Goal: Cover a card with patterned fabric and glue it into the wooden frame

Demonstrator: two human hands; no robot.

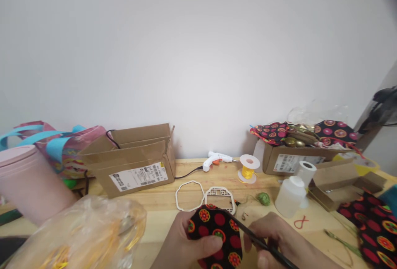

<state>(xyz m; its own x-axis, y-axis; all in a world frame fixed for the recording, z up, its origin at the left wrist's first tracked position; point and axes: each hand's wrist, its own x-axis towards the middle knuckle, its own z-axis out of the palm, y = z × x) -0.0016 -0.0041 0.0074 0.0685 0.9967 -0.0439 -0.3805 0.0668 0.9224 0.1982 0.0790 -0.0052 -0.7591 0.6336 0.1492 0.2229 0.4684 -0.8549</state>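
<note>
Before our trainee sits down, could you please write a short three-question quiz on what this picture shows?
1. Which hand holds the patterned fabric piece?
2. True or false: the white glue gun lies left of the yellow-thread spool in the picture.
3. Fill in: the small thread ball beside the translucent bottle is ____ in colour.

Key: 1. The left hand. 2. True. 3. Green.

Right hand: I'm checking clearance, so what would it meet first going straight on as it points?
The right hand would likely meet the patterned cloth held in the left hand; depth is unclear.
</note>
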